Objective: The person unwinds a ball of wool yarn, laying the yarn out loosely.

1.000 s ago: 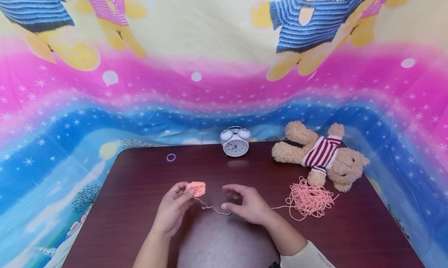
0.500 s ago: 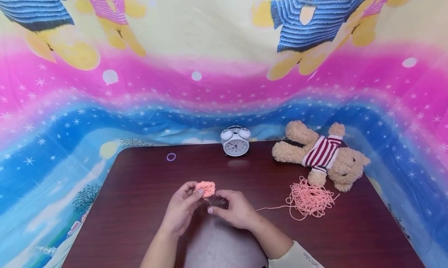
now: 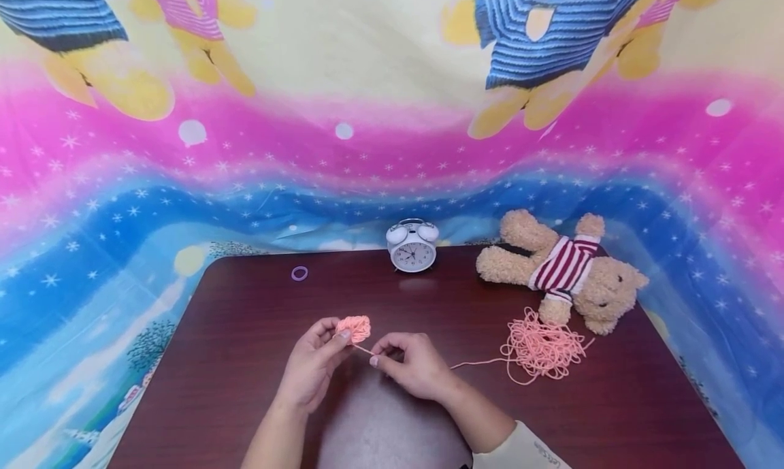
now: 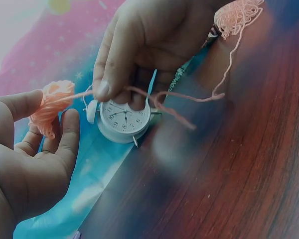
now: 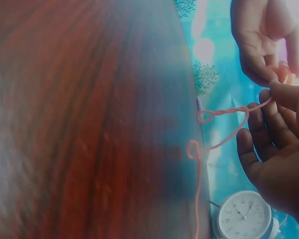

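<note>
Between thumb and fingers, my left hand [image 3: 312, 367] pinches a small wound bundle of peach-pink yarn [image 3: 355, 328] above the table. My right hand [image 3: 419, 370] is just to its right, thumb and index finger pinching the yarn strand [image 3: 363, 348] that leads out of the bundle. That short stretch is straight between the hands. In the right wrist view, slack yarn [image 5: 224, 111] hangs twisted and looped below the right hand's fingers [image 5: 266, 132]. The strand runs on across the table to a loose yarn pile [image 3: 545, 346] at the right.
A white alarm clock [image 3: 413, 248] stands at the table's back edge. A purple ring-shaped band [image 3: 299, 273] lies at the back left. The teddy bear [image 3: 563, 268] in a striped shirt lies on its side behind the yarn pile. A printed cloth [image 3: 343, 210] hangs behind the dark wooden table [image 3: 233, 360].
My right hand has moved left, closer to the bundle, and now pinches the strand. The yarn between the hands went from slack to straight. The left hand has shifted slightly right overall.
</note>
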The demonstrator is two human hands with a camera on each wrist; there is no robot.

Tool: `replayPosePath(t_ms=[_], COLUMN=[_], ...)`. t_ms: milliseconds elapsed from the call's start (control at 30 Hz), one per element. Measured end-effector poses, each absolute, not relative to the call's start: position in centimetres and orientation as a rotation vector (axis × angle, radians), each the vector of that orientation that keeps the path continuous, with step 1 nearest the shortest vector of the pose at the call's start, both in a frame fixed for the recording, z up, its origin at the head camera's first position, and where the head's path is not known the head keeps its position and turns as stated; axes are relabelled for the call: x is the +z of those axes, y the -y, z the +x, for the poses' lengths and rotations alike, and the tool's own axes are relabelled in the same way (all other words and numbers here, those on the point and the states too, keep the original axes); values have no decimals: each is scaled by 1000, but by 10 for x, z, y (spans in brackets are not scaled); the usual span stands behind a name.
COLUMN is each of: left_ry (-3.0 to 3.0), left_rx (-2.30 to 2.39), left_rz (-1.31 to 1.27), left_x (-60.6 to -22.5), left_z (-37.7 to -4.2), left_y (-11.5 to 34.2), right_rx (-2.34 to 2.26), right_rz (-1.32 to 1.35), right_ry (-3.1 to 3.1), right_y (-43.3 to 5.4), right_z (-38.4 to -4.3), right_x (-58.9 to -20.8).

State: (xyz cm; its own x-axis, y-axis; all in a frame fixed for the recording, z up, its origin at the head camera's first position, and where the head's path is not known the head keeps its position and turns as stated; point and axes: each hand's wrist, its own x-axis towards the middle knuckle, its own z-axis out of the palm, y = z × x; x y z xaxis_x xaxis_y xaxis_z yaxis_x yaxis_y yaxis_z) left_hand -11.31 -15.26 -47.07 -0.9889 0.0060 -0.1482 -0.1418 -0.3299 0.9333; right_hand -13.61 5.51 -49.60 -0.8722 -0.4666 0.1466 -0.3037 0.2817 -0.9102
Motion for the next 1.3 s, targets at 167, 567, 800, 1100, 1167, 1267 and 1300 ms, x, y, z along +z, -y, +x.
replayPosePath(t_ms=[167, 567, 800, 1100, 1167, 1267, 1300], left_ry=[-1730, -1768, -1784, -1818, -1823, -1827, -1828], left_rx=[2516, 2511, 2507, 2500, 2496, 2497, 2498], left_rz=[-208, -209, -214, -243, -247, -250, -251], left_x=[-475, -481, -482, -483, -484, -484, -484], left_z=[-113, -112, -111, -109, -109, -109, -109], left_y=[156, 160, 165, 173, 174, 177, 178], right_rx=[-1662, -1737, -1812, -1851, -1818, -1760, -1747], right_rz=[-670, -556, -523, -443, -435, -421, -415], right_ry=[-2400, -2351, -2324, -2342, -2403, -2494, -2514], right_y=[-62, -73, -87, -114, -120, -131, -134], right_z=[-137, -136, -142, -150, -151, -152, -152], right_x=[-489, -477, -470, -467, -468, -469, -469])
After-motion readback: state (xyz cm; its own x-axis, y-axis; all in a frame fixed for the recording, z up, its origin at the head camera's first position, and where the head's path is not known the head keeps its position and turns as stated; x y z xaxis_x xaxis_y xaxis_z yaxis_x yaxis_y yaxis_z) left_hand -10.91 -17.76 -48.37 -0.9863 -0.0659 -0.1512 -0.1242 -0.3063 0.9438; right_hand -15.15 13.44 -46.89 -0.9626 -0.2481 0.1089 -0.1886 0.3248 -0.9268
